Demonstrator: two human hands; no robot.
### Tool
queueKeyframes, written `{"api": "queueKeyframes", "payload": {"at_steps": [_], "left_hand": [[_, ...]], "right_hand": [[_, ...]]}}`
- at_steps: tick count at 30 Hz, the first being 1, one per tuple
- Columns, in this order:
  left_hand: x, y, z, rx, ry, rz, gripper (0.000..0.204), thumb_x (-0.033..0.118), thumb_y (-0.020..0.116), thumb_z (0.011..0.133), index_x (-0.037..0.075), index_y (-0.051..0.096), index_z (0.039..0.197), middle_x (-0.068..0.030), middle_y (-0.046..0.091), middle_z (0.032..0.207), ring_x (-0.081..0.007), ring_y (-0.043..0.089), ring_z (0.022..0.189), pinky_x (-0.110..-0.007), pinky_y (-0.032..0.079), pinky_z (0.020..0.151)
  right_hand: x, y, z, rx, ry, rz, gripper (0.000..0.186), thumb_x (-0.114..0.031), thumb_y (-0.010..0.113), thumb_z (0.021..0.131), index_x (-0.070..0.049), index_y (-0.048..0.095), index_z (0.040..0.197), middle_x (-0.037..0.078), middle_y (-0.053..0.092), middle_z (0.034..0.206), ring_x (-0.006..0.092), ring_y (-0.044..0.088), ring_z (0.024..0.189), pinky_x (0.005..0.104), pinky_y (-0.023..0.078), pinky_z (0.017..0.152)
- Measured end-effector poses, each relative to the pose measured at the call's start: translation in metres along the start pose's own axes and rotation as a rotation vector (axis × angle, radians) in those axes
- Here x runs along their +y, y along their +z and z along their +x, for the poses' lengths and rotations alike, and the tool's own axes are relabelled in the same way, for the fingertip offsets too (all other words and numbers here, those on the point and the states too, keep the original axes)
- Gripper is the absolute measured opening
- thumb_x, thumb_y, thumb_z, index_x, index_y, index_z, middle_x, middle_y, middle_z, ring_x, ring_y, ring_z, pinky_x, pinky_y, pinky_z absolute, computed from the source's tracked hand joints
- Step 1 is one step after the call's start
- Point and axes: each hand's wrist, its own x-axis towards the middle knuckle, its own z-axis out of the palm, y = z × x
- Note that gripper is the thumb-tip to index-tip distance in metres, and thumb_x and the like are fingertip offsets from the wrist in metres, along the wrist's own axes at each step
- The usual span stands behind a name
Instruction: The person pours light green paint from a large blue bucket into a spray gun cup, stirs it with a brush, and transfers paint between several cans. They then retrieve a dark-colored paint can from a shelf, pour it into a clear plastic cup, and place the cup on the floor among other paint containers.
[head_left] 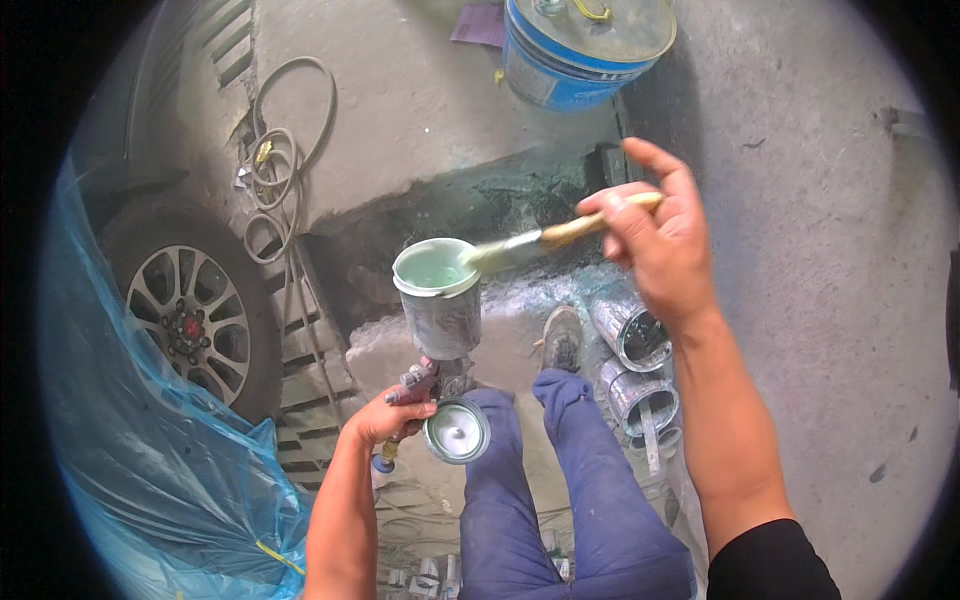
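Note:
My left hand (388, 417) is closed round a spray gun (415, 383), held upright with its paint cup (445, 318) on top. The cup has no lid on it and shows pale green liquid inside. A round lid (457, 431) is pinched by the thumb of that same hand, just below the cup. My right hand (660, 235) grips the wooden handle of a paintbrush (560, 232) between thumb and fingers. The brush's pale bristles, blurred by motion, are at the cup's right rim; whether they touch it I cannot tell.
Two open paint cans (638, 405) lie tipped by my foot, one with a flat stick. A blue bucket (565, 85) stands ahead. At left are a car wheel (190, 320), blue plastic sheeting (180, 480) and a coiled hose (290, 170) over floor grating. A dark pit (430, 215) lies beyond the cup.

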Motion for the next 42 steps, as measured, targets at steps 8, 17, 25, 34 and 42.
{"api": "queueKeyframes", "payload": {"at_steps": [8,17,25,34,42], "left_hand": [[0.003,0.005,-0.01,-0.08,-0.036,-0.051,0.024,0.026,0.075,0.085,0.012,0.055,0.08,0.0055,0.044,0.059,-0.0066,0.036,0.049,-0.026,0.023,0.044],[0.002,0.01,-0.013,-0.131,-0.054,-0.071,0.026,0.027,0.073,0.086,0.012,0.055,0.075,0.0065,0.042,0.057,-0.0061,0.033,0.046,-0.025,0.022,0.043],[0.017,0.016,-0.013,-0.032,-0.094,-0.078,0.021,0.023,0.073,0.086,0.012,0.057,0.08,0.0055,0.046,0.063,-0.0071,0.038,0.051,-0.024,0.026,0.046],[0.022,0.018,-0.002,0.028,0.078,0.315,0.019,0.021,0.07,0.087,0.006,0.06,0.082,0.001,0.055,0.073,-0.0117,0.05,0.066,-0.03,0.042,0.06],[0.009,0.019,0.017,0.091,0.189,0.524,0.021,0.02,0.067,0.086,0.002,0.061,0.095,-0.007,0.064,0.082,-0.0181,0.057,0.078,-0.035,0.047,0.074]], "right_hand": [[0.019,-0.019,0.016,0.004,0.048,0.034,0.053,-0.01,0.061,0.09,0.002,0.036,0.135,0.011,0.069,0.093,0.0077,0.057,0.067,0.0207,0.049,0.06],[0.007,-0.017,0.009,-0.049,0.032,0.067,0.048,-0.009,0.058,0.091,0.002,0.039,0.133,0.009,0.068,0.092,0.0078,0.055,0.067,0.022,0.048,0.061],[0.017,-0.033,-0.002,0.087,0.06,-0.071,0.044,-0.007,0.058,0.091,0.002,0.04,0.13,0.011,0.068,0.091,0.008,0.056,0.067,0.0234,0.05,0.064],[0.007,-0.047,-0.007,0.163,-0.061,-0.229,0.044,-0.006,0.059,0.089,0.002,0.044,0.129,0.008,0.067,0.09,0.0113,0.063,0.075,0.0265,0.052,0.068],[-0.059,0.005,-0.001,-0.564,-0.303,-0.609,0.048,0.003,0.058,0.082,-0.002,0.047,0.129,0.007,0.067,0.079,0.0145,0.066,0.071,0.0266,0.052,0.065]]}}
